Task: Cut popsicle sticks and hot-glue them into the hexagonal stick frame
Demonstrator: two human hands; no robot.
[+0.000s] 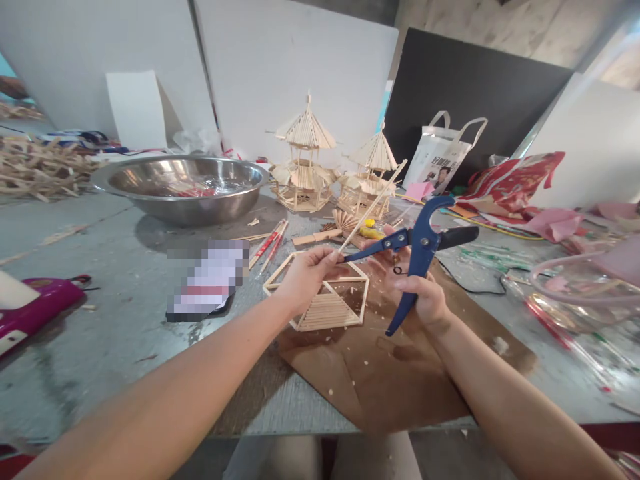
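Observation:
My left hand (pixel 310 273) pinches the lower end of a thin wooden stick (pixel 373 208), which slants up to the right. In my right hand (pixel 423 293) is a blue pipe cutter (pixel 424 247) with a hooked jaw and a dark blade, its jaws apart. One of its handles reaches left to my left fingers; whether they touch cannot be made out. Below my left hand lies a hexagonal stick frame (pixel 365 303), one section filled with a row of sticks (pixel 327 312). The frame rests partly on a brown board (pixel 400 373) strewn with small chips.
Two stick-built pavilions (pixel 306 167) stand behind, beside a metal basin (pixel 195 213). A phone (pixel 207 280), chopstick packets (pixel 270 243) and a purple glue gun (pixel 43 307) lie leftward. Plastic wrappers (pixel 590 320) and a white bag (pixel 437 157) are on the right.

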